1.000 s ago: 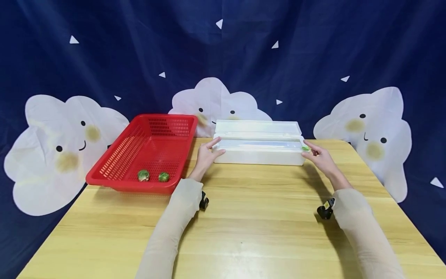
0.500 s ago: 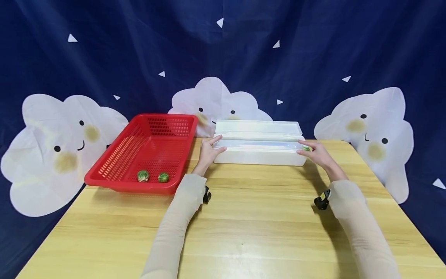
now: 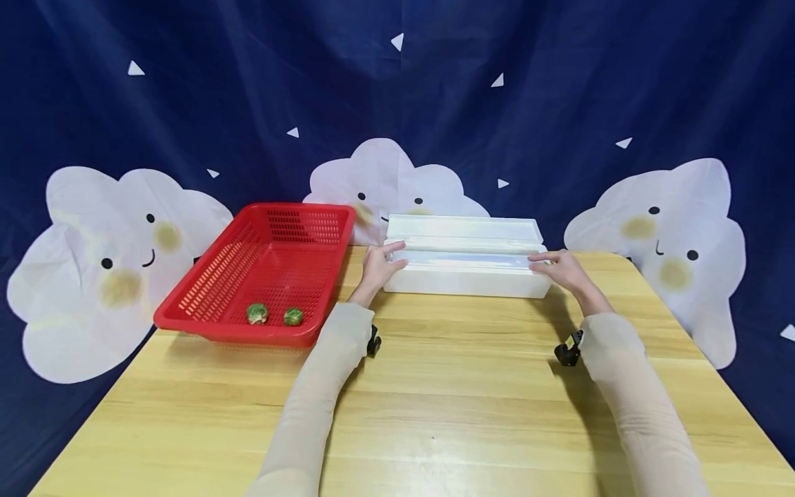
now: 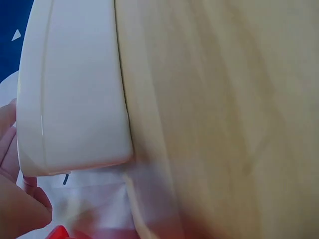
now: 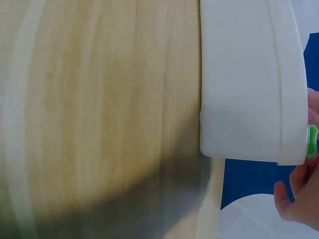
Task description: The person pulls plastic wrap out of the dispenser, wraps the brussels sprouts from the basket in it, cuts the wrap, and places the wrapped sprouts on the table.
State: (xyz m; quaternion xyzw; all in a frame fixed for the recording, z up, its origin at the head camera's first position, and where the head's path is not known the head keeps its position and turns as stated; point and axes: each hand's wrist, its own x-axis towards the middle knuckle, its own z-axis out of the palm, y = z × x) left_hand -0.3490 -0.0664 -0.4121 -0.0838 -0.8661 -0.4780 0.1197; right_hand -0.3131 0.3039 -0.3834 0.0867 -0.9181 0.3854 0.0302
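Note:
A long white plastic box [image 3: 466,281] stands at the back of the table with its lid [image 3: 462,227] raised behind it. A shiny surface shows inside. At its left end, my left hand [image 3: 375,269] reaches over the top edge, thumb and forefinger spread apart. My right hand [image 3: 566,272] is at the right end, fingertips over the top edge and a gap between thumb and forefinger. In the right wrist view a small green piece [image 5: 312,140] sits on the box top beside the right fingers; the head view does not show it. Whether the fingertips hold anything thin is unclear.
Left of the box stands a red perforated basket [image 3: 304,276] with two Brussels sprouts [image 3: 257,313] near its front wall. The wooden table [image 3: 447,400] extends towards me. A dark blue cloth [image 3: 435,83] with white clouds hangs behind.
Both hands have shifted slightly inward along the box top. The right hand now covers the green piece in the head view. The box and basket have stayed in place.

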